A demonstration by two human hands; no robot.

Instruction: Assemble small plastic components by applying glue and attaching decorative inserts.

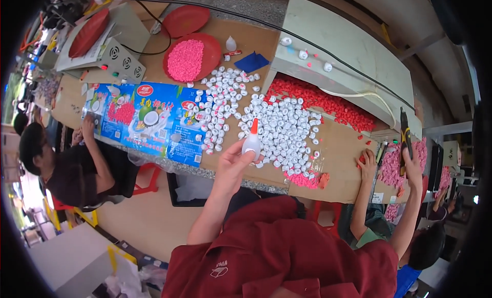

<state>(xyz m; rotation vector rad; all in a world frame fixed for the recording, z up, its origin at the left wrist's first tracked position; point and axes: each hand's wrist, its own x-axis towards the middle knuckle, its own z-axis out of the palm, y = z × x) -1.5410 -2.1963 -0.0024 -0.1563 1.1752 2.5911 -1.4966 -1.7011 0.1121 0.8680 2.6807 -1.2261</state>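
Note:
My left hand [240, 158] is closed round a small white squeeze bottle [251, 143] with a pointed red-orange nozzle, held upright over the table's front part. Just behind it spreads a heap of small white round pieces [287, 129], some showing pink. Far to the right, my right hand [412, 167] grips a pair of pliers [406, 139] with black and yellow handles, pointing away from me. Below the pliers lie many pink pieces [390, 167]. Another pink pile [303, 180] sits at the front edge, beside the white heap.
Red pieces [328, 106] fill the space under a pale metal housing [338, 52]. A red plate [211, 44] bears pink pieces. A blue printed sheet [148, 121] covers the left table. Co-workers sit at both sides; one's hand [366, 167] rests near my right arm.

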